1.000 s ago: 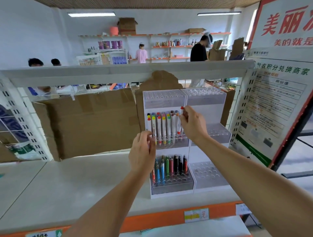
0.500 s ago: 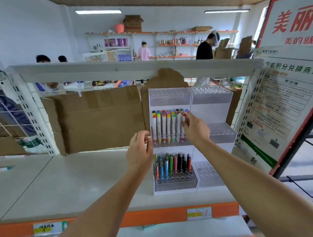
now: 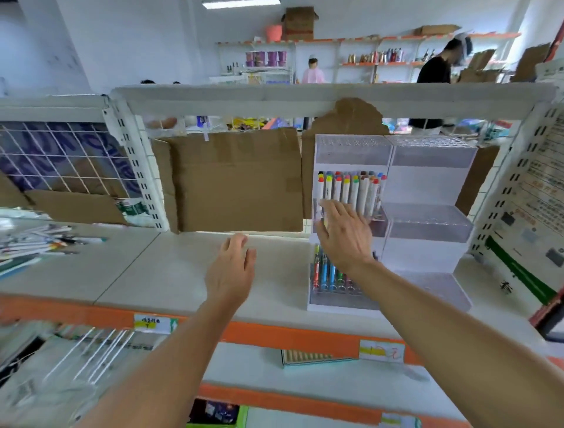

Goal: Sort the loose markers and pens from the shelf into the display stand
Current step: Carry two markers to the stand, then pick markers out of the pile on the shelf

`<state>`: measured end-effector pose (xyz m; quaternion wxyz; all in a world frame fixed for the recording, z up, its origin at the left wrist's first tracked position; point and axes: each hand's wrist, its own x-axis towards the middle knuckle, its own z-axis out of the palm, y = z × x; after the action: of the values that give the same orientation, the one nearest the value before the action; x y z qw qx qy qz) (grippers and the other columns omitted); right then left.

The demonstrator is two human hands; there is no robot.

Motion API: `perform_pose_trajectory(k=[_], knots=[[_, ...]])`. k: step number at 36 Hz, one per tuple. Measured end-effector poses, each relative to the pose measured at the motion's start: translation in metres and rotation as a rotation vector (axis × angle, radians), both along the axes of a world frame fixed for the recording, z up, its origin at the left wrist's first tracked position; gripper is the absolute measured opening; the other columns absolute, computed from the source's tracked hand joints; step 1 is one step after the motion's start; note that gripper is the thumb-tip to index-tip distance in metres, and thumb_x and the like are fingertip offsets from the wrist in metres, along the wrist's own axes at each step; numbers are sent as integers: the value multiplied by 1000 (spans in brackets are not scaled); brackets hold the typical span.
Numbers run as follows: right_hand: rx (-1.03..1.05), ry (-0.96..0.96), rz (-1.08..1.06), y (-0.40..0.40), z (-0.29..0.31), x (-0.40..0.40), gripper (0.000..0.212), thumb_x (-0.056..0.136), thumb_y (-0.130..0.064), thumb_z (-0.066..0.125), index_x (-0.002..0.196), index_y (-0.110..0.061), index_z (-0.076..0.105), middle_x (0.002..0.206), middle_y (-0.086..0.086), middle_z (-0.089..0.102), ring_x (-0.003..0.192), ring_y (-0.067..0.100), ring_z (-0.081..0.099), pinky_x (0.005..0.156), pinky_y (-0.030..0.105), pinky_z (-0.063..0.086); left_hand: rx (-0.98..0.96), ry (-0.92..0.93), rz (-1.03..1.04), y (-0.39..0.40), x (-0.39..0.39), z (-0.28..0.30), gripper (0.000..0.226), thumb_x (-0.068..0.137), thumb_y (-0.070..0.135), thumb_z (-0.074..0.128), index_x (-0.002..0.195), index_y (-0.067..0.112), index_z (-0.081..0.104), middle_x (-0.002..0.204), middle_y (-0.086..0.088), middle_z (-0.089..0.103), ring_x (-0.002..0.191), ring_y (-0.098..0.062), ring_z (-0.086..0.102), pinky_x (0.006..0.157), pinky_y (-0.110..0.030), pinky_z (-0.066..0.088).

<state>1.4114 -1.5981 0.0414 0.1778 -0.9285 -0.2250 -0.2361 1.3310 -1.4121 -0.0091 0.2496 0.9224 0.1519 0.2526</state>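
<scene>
Two hands empty above shelf: left hand with fingers relaxed, slightly apart; right hand with fingers spread, in front of display stand. White markers upright in middle tier, pens in lowest tier. Loose markers and pens piled far left on shelf.

The scene is being lit brightly and evenly from above by a ceiling light panel, with daylight glare being thrown in at the upper right. Only soft, faint shadows are being cast under the hands on the shelf. Motion blur is being smeared across the whole frame, most strongly at the left and bottom edges. Straight lines are being bowed outward by the wide-angle lens.
</scene>
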Motion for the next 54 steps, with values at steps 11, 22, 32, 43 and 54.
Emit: perform_pose_trajectory(k=[11, 22, 32, 43, 54], knots=[[-255, 159, 248, 110, -27, -39, 43, 99, -39, 34, 137, -19, 37, 145, -1, 41, 128, 21, 41, 101, 34, 31, 24, 149, 301, 104, -85, -13, 43, 98, 36, 38, 134, 13, 46, 137, -7, 50, 123, -26, 47, 99, -39, 36], [-332, 274, 413, 262, -24, -91, 49, 100, -47, 30, 136, -16, 40, 140, 8, 45, 128, 27, 42, 104, 36, 29, 70, 395, 392, 216, -167, -9, 54, 102, 40, 29, 148, 13, 27, 157, -11, 20, 146, -26, 14, 116, -39, 16], [-381, 305, 534, 401, -30, -134, 55, 100, -48, 27, 144, -14, 30, 147, 5, 39, 131, 25, 40, 105, 36, 31, 14, 459, 501, 337, -232, -22, 75, 92, 63, 12, 152, 20, 14, 159, 0, 13, 146, -16, 10, 117, -39, 12], [-457, 310, 566, 506, -48, -144, 52, 101, -47, 25, 141, -15, 34, 143, 7, 43, 127, 26, 44, 102, 37, 33, -20, 521, 507, 418, -250, -46, 71, 94, 61, 13, 152, 21, 7, 160, 0, 6, 147, -16, 4, 120, -43, 8], [-489, 317, 595, 607, -65, -100, 55, 100, -49, 26, 146, -18, 26, 143, 9, 44, 128, 27, 43, 99, 35, 36, -45, 536, 530, 502, -207, -57, 66, 97, 58, 19, 152, 22, 13, 160, 3, 8, 147, -13, 5, 118, -40, 8]])
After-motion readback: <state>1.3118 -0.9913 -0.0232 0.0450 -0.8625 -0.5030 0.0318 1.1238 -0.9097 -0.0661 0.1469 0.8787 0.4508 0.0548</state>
